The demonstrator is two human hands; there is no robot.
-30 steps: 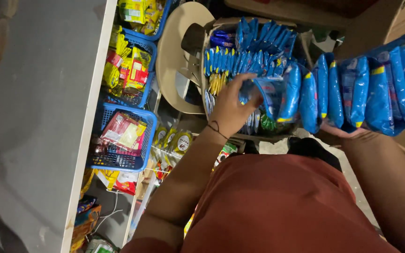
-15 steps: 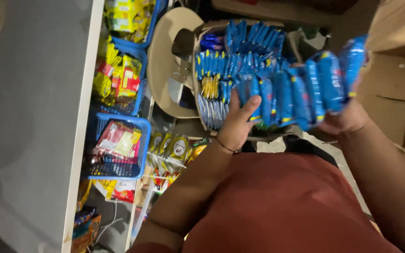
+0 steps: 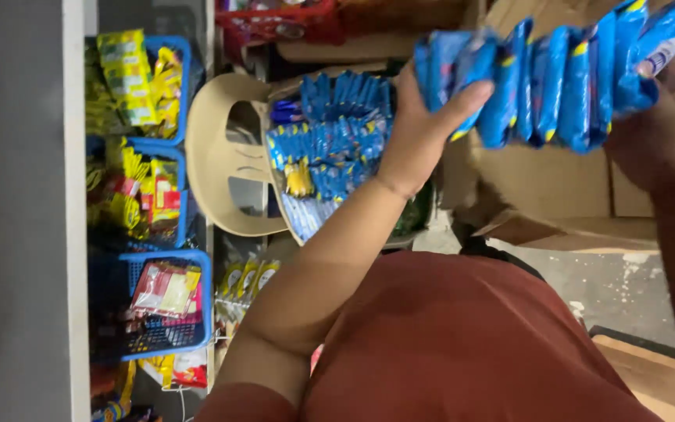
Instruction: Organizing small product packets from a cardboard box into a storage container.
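Both hands are now lifting a row of blue snack packets point(image 3: 556, 78) clear of the box point(image 3: 330, 148): left hand point(image 3: 423, 125) and right hand point(image 3: 666, 125) pressing its ends, carrying it rightward above the cardboard cartons point(image 3: 556, 187).

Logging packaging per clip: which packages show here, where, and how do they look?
Row of blue packets: pressed between left hand and right hand, top right; glossy, yellow trim.
Blue packets in box: centre.
Yellow packets: top blue basket, left.
Red-and-yellow packets: lowest blue basket.

Blue baskets point(image 3: 167, 332) beside a beige plastic chair point(image 3: 216, 156).
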